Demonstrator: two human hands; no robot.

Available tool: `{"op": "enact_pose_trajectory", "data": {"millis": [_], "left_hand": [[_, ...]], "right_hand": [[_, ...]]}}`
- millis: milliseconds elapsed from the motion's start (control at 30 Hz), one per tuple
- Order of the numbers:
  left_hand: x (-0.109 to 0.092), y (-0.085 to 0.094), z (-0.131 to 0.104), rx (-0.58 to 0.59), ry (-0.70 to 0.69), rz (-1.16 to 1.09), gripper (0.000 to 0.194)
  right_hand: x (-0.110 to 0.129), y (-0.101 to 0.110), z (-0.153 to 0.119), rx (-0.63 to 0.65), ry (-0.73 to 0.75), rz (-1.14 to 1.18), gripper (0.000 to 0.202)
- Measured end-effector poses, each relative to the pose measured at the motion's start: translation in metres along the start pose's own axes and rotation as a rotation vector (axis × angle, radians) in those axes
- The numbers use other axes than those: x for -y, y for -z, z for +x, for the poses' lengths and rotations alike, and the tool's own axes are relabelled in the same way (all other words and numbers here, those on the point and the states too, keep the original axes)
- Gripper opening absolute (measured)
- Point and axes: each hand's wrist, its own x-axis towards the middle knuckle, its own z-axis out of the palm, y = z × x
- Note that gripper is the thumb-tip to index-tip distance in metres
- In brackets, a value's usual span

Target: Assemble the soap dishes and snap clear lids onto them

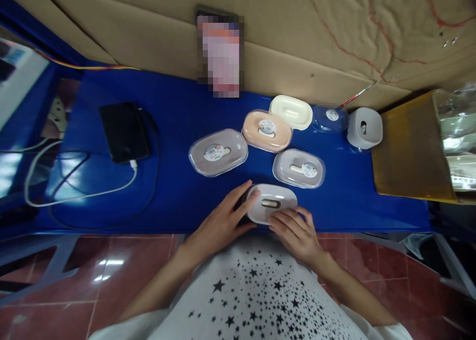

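A pale grey oval box [260,213] with a slotted top lies at the table's front edge. My left hand [230,216] grips its left end, fingers along the side and on top. At the lower right, my right hand [295,229] has its fingers together on the box's front edge. Just behind are a lidded grey box [283,170], a lidded grey-pink box [203,155] and a peach box [253,127], each with a round sticker. Further back sit a cream tray [292,111] and a clear lid [323,119].
A grey container [372,127] stands beside a cardboard carton [409,146] of wrapped items at the right. A phone [221,57] leans on the cardboard behind. A black device [124,132] with cables lies on the blue table [174,196].
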Motion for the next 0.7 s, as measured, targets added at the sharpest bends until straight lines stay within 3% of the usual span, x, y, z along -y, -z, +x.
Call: {"op": "enact_pose_trajectory", "data": {"millis": [100,200,333,400,500,567,700], "left_hand": [[0.001,0.001,-0.001,-0.005,-0.077,0.068,0.087],[0.002,0.003,-0.001,-0.031,-0.098,0.132,0.077],[0.0,0.007,0.002,-0.025,-0.12,0.186,0.067],[-0.001,0.009,0.004,-0.008,-0.133,0.162,0.065],[-0.002,0.01,0.007,0.002,-0.129,0.104,0.064],[-0.003,0.01,0.007,-0.007,-0.118,0.085,0.064],[-0.004,0.011,0.001,-0.034,-0.067,0.071,0.067]], "right_hand": [[-0.003,-0.007,0.002,0.099,0.044,0.027,0.078],[-0.007,-0.007,0.004,0.122,0.129,0.03,0.072],[-0.03,0.016,0.015,0.072,0.238,0.006,0.07],[-0.059,0.037,0.032,-0.056,0.155,-0.035,0.069],[-0.123,0.066,0.074,-0.208,-0.103,-0.118,0.061],[-0.174,0.077,0.105,-0.126,-0.155,-0.147,0.067],[-0.252,0.084,0.145,0.221,-0.263,-0.182,0.089]]}}
